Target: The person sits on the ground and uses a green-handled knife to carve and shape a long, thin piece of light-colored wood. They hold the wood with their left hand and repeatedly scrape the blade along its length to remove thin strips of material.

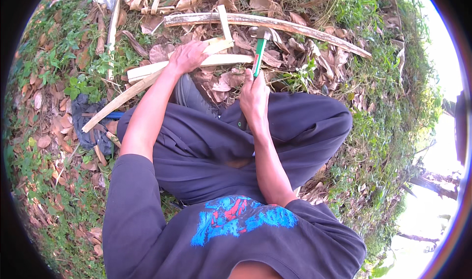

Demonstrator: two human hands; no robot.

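Right hand (pixel 254 96) clamped around green handle of metal-headed hammer (pixel 259 47), head raised just above dry leaves. Left hand (pixel 187 57) pressed flat, fingers spread, on pale split wooden slats (pixel 147 77) lying crossed on leaf litter just ahead of dark trousers (pixel 295 126). Long weathered wooden pole (pixel 295 27) beyond hammer head. Dark sandal (pixel 91 126) on ground at left, near slat end.

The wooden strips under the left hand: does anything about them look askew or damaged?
The wooden strips lie crossed at uneven angles on dry leaves, not squared. The left hand presses on their crossing. The long pole behind looks weathered and rough. The right hand holds a green-handled hammer upright; nothing looks spilled.
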